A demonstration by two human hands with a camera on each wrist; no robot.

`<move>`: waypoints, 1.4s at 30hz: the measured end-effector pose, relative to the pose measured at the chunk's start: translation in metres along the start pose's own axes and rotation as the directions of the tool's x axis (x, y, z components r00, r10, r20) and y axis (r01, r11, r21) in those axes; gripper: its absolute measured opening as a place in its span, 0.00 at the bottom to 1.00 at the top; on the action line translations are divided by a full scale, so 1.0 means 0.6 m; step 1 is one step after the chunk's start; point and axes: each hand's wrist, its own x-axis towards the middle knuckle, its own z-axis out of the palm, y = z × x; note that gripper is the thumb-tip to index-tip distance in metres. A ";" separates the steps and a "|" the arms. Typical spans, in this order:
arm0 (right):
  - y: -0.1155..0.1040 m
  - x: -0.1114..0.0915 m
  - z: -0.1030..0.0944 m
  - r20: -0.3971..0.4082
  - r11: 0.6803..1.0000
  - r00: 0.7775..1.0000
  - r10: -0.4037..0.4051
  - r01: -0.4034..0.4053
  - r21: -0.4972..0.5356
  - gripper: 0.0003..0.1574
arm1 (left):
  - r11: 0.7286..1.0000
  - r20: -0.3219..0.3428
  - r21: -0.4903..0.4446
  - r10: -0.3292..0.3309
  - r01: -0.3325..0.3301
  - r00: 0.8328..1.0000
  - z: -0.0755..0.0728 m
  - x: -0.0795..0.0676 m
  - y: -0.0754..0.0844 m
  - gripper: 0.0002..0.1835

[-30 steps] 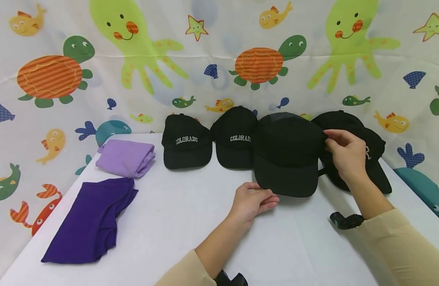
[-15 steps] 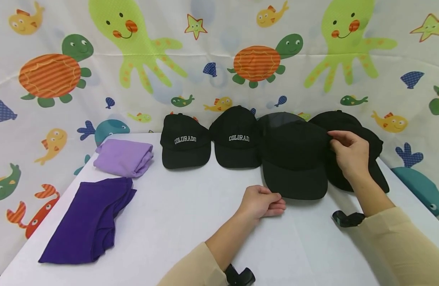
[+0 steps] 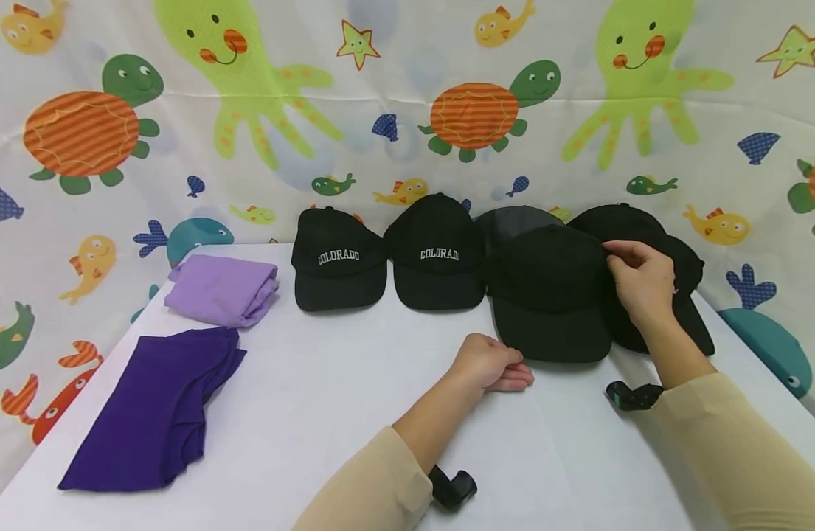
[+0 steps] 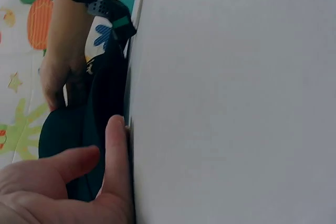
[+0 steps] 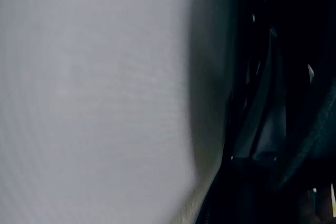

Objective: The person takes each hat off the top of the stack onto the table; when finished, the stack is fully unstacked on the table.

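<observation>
In the head view, a plain black cap (image 3: 553, 280) stands with its brim toward me. My left hand (image 3: 488, 363) pinches the left front edge of its brim, the thumb above and fingers beneath. At the crown's right side, my right hand (image 3: 646, 284) pinches the fabric between thumb and fingertips. A dark grey rounded top (image 3: 513, 221) shows behind this cap, mostly hidden. Partly covered by my right hand is another black cap (image 3: 622, 217) at the far right. The left wrist view shows my left thumb and forefinger (image 4: 116, 156) at the brim; the right wrist view is mostly dark cap.
Two black COLORADO caps, one (image 3: 341, 262) left and one (image 3: 437, 258) beside the held cap, stand along the back. Folded lilac cloth (image 3: 221, 287) and purple cloth (image 3: 155, 409) lie at left on the white table (image 3: 314, 413). A sea-animal curtain (image 3: 394, 59) hangs behind.
Both hands have shifted the plain black cap slightly right, uncovering more of the second COLORADO cap and the grey top behind. The left hand moved right with the brim.
</observation>
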 end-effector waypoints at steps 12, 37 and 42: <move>0.003 0.007 0.000 0.082 0.996 0.995 0.060 -0.065 0.062 0.25 | 0.995 -0.096 -0.015 0.094 -0.096 0.991 -0.026 -0.020 -0.001 0.26; -0.008 0.005 0.040 0.387 0.981 0.919 -0.080 0.142 -0.135 0.57 | 0.999 0.054 -0.015 0.052 -0.052 0.997 -0.006 -0.024 -0.008 0.36; -0.019 -0.003 0.051 0.367 0.965 0.920 -0.139 0.210 -0.160 0.57 | 0.999 0.043 -0.031 0.034 -0.032 0.998 -0.006 -0.021 -0.005 0.36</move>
